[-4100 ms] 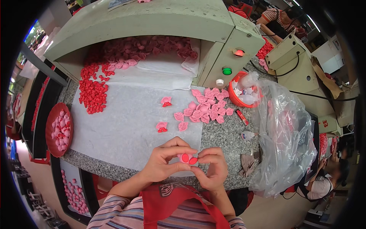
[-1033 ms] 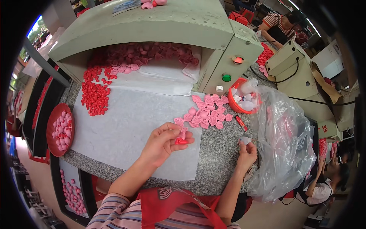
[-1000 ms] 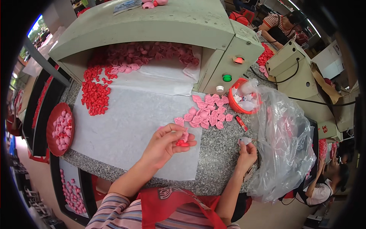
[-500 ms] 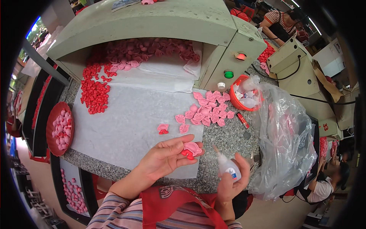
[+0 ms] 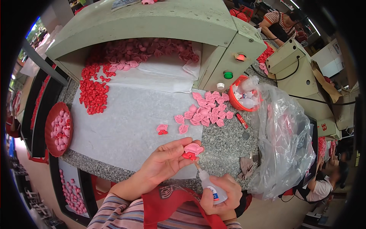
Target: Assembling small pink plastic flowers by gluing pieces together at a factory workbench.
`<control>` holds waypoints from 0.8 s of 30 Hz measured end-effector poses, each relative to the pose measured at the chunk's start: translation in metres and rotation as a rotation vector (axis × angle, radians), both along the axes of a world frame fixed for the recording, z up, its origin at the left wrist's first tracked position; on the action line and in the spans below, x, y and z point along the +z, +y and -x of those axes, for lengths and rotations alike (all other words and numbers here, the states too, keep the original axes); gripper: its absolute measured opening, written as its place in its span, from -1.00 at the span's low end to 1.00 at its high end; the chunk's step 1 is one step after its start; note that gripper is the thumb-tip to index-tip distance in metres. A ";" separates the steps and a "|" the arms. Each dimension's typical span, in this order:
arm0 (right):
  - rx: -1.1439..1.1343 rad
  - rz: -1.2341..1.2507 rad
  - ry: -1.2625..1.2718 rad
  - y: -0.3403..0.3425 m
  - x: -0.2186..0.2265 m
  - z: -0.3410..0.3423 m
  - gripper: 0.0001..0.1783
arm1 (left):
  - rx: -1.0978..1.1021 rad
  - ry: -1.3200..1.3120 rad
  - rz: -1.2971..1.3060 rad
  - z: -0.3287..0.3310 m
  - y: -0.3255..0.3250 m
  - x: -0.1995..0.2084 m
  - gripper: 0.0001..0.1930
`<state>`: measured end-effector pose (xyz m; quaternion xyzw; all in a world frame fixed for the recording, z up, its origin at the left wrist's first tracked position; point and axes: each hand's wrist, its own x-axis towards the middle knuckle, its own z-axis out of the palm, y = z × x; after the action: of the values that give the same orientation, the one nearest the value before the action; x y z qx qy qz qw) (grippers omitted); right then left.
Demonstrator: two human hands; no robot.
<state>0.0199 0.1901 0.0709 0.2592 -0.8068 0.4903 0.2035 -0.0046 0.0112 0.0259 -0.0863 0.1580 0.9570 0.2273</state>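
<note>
My left hand (image 5: 164, 157) pinches a small moulded piece (image 5: 192, 149), pink and leaf-shaped with a red bow-like part along its lower edge. A white squeeze bottle (image 5: 211, 187) with a thin brownish nozzle is gripped in my right hand (image 5: 225, 194). Its tip points up and left, at or very near the red part of the piece; whether they touch I cannot tell. Beyond my left hand, a similar pink and red piece (image 5: 162, 129) lies on the white paper sheet (image 5: 126, 126). Loose pink pieces (image 5: 209, 108) form a pile to its right.
A pale green machine (image 5: 152, 23) arches over more pink pieces, with red parts (image 5: 93, 97) spilling out at left. A red bowl (image 5: 50, 147) of pink balls stands far left. At right are an orange tub (image 5: 238, 101) of bottles, a red tube (image 5: 241, 121) and a plastic bag (image 5: 282, 152).
My right hand has moved left and down, bringing the bottle's nozzle up to the held piece. My left hand has shifted only slightly and keeps its pinch.
</note>
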 end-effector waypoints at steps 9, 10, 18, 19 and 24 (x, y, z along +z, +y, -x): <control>0.031 -0.046 0.051 -0.004 0.001 0.005 -0.65 | -0.004 -0.015 0.026 -0.001 0.002 0.005 -0.64; 0.030 -0.045 0.050 -0.004 0.001 0.005 -0.65 | -0.004 -0.016 0.026 -0.002 0.002 0.005 -0.64; 0.044 -0.047 0.051 -0.004 0.000 0.006 -0.65 | -0.005 -0.012 0.038 -0.001 0.002 0.005 -0.65; 0.043 -0.047 0.051 -0.004 0.001 0.006 -0.65 | -0.007 -0.012 0.039 -0.001 0.002 0.005 -0.65; 0.056 -0.052 0.052 -0.004 0.002 0.007 -0.64 | -0.009 -0.009 0.045 -0.001 0.002 0.004 -0.66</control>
<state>0.0132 0.1863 0.0724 0.2995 -0.8062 0.4677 0.2040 -0.0039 0.0130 0.0300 -0.0949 0.1788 0.9518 0.2304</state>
